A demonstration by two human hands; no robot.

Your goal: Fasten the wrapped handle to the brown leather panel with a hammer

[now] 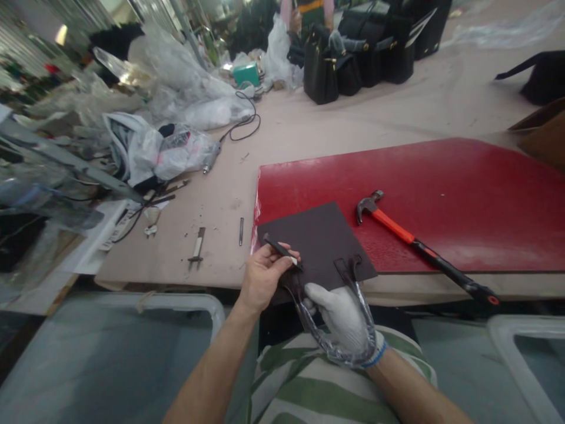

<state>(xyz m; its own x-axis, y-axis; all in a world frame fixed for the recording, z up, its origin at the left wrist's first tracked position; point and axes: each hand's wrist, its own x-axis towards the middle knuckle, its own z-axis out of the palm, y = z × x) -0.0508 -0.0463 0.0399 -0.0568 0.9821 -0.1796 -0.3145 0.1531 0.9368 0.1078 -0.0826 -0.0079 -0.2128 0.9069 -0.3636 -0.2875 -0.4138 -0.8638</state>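
Observation:
My left hand [261, 274], bare, is closed around a slim dark tool [277, 244] with a white band, its exact kind unclear. Below its fingers lies a dark brown square panel [315, 232] with a small rectangular outline near its right corner. A brown bag handle [326, 341] wrapped in clear plastic loops toward me, its ends at the panel. Inside the loop is my right hand [344, 315], in a white glove, with curled fingers against the handle's left side. The fingertips are partly hidden.
The panel rests on a red board [419, 176], beside a claw hammer [410, 238]. To the left are a pronged punch [197, 247] and a thin metal rod [241, 231]. Black bags [320, 70] stand at the back, near a person [329, 12]. Plastic-wrapped items [185, 147] crowd the left.

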